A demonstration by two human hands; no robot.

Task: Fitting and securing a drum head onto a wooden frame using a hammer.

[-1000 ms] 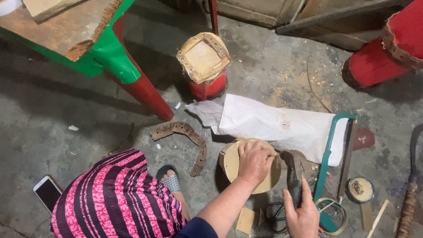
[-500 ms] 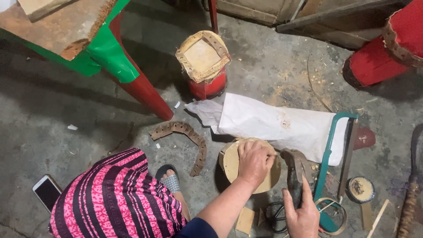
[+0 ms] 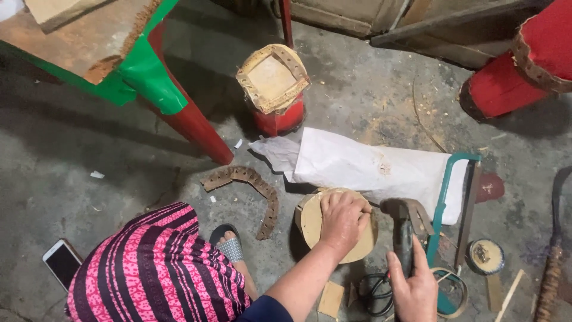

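Concrete floor's dusty, left hand (image 3: pixel 342 220) pressed flat and open on a round tan wood disc (image 3: pixel 333 229), right hand (image 3: pixel 414 289) beside it, fist wrapped around a dark tool (image 3: pixel 404 229).

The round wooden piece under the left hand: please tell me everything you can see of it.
The round wooden piece is a pale, thick disc with a flat, smooth top, and looks like raw wood. It lies flat on the concrete floor, beside a white bag. The left hand presses on it, fingers spread over its top edge.
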